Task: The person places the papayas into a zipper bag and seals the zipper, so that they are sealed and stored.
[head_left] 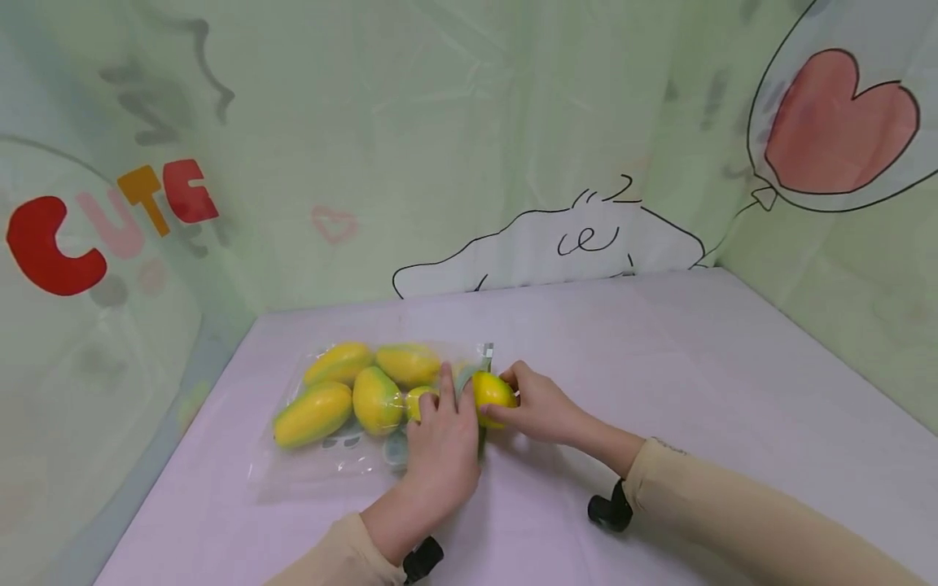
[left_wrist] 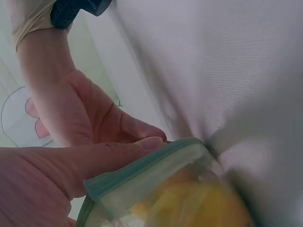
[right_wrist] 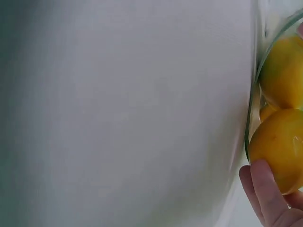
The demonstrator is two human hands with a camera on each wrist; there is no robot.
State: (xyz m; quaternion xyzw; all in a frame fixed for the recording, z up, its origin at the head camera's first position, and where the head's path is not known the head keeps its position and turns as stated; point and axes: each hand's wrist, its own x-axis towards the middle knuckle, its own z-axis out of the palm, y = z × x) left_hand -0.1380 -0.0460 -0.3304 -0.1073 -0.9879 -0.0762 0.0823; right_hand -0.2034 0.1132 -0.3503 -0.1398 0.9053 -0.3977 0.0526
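A clear zip bag [head_left: 322, 476] lies flat on the table with several yellow-green mangoes [head_left: 313, 414] inside. My left hand [head_left: 445, 448] is at the bag's mouth on the right side, and its thumb grips the teal zip strip [left_wrist: 142, 169] in the left wrist view. Beside it, my right hand [head_left: 541, 404] holds one more mango [head_left: 493, 394] right at that mouth, fingers and thumb on either side. Seen from the right wrist, the held mango [right_wrist: 279, 146] touches another mango [right_wrist: 284, 73] within the green-edged opening.
A lilac cloth [head_left: 623, 342] covers the table. Light green curtains with printed letters and a balloon [head_left: 835, 122] hang behind and at both sides. Black wrist cameras [head_left: 611, 509] sit at both sleeve cuffs, low over the cloth.
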